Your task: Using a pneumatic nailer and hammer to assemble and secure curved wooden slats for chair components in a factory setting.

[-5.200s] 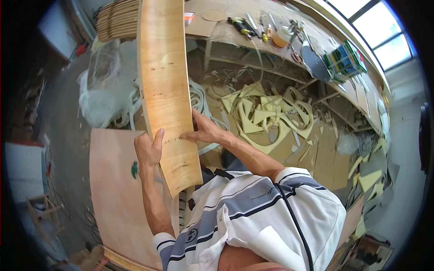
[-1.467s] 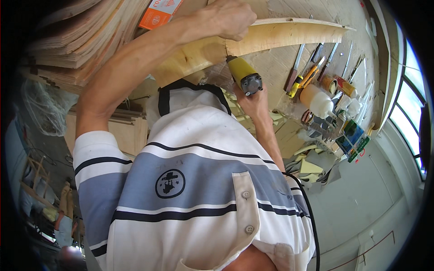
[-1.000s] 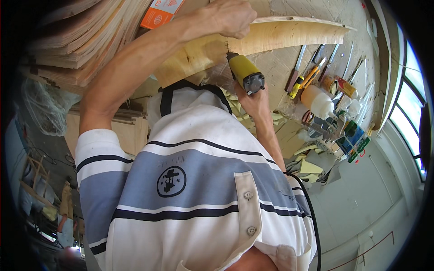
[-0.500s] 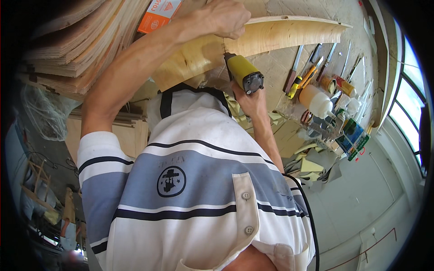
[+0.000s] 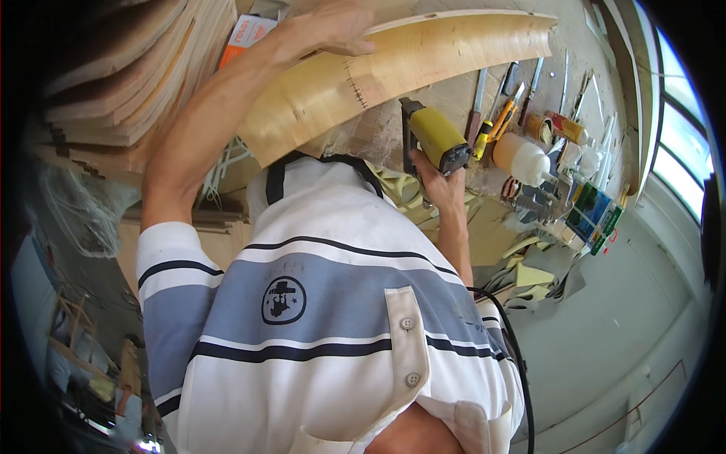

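A long curved plywood panel (image 5: 454, 47) lies across the bench in front of me, bowed, with a row of dark staples (image 5: 354, 83) along a seam in its left half. My left hand (image 5: 339, 29) is at the panel's far edge, fingers bent over it, slightly blurred. In my right hand (image 5: 440, 185) is a yellow and black staple gun (image 5: 437, 136), gripped by its handle. The gun's nose points at the panel's near edge but stands apart from it.
Stacked curved plywood sheets (image 5: 144, 76) rise at the left beside an orange and white box (image 5: 246, 36). To the right lie knives (image 5: 475, 113), a yellow marker (image 5: 482, 140), a plastic bottle (image 5: 522, 159) and a green-blue package (image 5: 594, 216). A black hose (image 5: 522, 363) runs down my right side.
My right hand has drawn the staple gun off the panel, to the right and nearer me, uncovering the staples. The panel has shifted left and tilted, and my left hand has moved left with it.
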Demonstrator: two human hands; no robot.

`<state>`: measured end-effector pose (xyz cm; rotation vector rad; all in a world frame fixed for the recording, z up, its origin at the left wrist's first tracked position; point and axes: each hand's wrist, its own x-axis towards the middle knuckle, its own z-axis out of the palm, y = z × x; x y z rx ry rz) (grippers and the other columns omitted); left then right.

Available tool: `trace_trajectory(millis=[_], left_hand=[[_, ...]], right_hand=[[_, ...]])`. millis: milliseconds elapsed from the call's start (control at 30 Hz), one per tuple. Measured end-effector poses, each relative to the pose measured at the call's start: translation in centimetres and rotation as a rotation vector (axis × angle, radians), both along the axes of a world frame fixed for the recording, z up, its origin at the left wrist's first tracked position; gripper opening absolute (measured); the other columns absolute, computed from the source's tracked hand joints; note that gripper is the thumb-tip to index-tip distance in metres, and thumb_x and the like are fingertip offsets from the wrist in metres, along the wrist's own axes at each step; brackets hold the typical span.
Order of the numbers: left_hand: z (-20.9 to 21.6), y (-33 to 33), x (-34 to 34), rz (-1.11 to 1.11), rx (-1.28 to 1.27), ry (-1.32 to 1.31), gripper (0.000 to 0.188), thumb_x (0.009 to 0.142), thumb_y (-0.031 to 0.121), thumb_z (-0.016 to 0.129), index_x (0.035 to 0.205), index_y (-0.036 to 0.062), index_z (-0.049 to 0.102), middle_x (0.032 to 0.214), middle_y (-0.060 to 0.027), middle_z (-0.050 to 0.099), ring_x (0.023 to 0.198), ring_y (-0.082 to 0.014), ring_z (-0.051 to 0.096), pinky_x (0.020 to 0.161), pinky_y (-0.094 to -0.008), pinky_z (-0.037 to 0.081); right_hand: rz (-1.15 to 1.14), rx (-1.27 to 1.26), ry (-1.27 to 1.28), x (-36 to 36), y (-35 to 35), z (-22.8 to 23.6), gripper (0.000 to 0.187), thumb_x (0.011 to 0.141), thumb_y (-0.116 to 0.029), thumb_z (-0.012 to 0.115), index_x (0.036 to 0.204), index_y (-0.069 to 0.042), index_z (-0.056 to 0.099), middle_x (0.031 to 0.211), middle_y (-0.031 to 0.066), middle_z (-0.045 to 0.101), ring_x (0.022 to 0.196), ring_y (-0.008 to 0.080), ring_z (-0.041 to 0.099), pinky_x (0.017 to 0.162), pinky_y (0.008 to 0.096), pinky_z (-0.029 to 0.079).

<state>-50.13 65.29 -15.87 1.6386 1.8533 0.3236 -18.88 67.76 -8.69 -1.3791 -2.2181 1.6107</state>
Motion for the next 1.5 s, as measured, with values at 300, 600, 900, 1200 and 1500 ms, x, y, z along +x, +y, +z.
trace_trajectory(millis=[300, 600, 900, 1200, 1500], left_hand=[[-0.6, 7.7, -0.7, 0.061, -0.092, -0.039, 0.069, 0.071, 0.066, 0.063, 0.083, -0.0012, 0.071, 0.076, -0.0191, 0.068, 0.069, -0.0284, 0.065, 0.062, -0.0408, 0.050], [1.5, 13.5, 3.8, -0.001, -0.093, -0.440, 0.062, 0.076, 0.057, 0.062, 0.094, -0.0017, 0.069, 0.086, -0.0202, 0.068, 0.079, -0.0306, 0.066, 0.070, -0.0405, 0.052], [3.7, 14.6, 5.2, 0.028, -0.154, 0.238, 0.048, 0.080, 0.042, 0.063, 0.100, -0.0009, 0.067, 0.095, -0.0233, 0.067, 0.088, -0.0344, 0.065, 0.077, -0.0431, 0.052], [1.3, 13.7, 2.7, 0.031, 0.007, 0.029, 0.040, 0.078, 0.039, 0.064, 0.096, 0.0027, 0.068, 0.092, -0.0199, 0.067, 0.088, -0.0327, 0.065, 0.076, -0.0440, 0.051], [-2.2, 14.8, 2.1, -0.011, 0.099, -0.045, 0.031, 0.073, 0.033, 0.066, 0.088, 0.0064, 0.070, 0.090, -0.0137, 0.069, 0.084, -0.0292, 0.066, 0.071, -0.0424, 0.052]], right_hand=[[0.051, 0.231, 0.053, 3.7, -0.4, -0.4, 0.030, 0.070, -0.003, 0.068, 0.100, -0.001, 0.063, 0.090, 0.0147, 0.063, 0.078, 0.0313, 0.060, 0.072, 0.0339, 0.048], [-0.084, 0.311, 0.200, 7.5, -0.5, -0.6, 0.033, 0.067, -0.002, 0.069, 0.099, -0.001, 0.061, 0.088, 0.0140, 0.060, 0.075, 0.0324, 0.058, 0.070, 0.0343, 0.047], [0.166, 0.241, 0.371, 1.2, 1.0, 0.4, 0.038, 0.060, -0.003, 0.066, 0.097, 0.000, 0.061, 0.087, 0.0179, 0.061, 0.079, 0.0363, 0.059, 0.071, 0.0379, 0.047], [0.287, 0.165, 0.084, -6.2, 0.7, -1.0, 0.022, 0.073, -0.004, 0.066, 0.095, 0.000, 0.064, 0.081, 0.0094, 0.067, 0.073, 0.0157, 0.062, 0.068, 0.0298, 0.049], [0.186, 0.016, 0.011, -10.1, 1.0, 0.4, 0.027, 0.074, -0.010, 0.066, 0.099, 0.001, 0.064, 0.083, 0.0119, 0.067, 0.076, 0.0135, 0.061, 0.069, 0.0316, 0.050]])
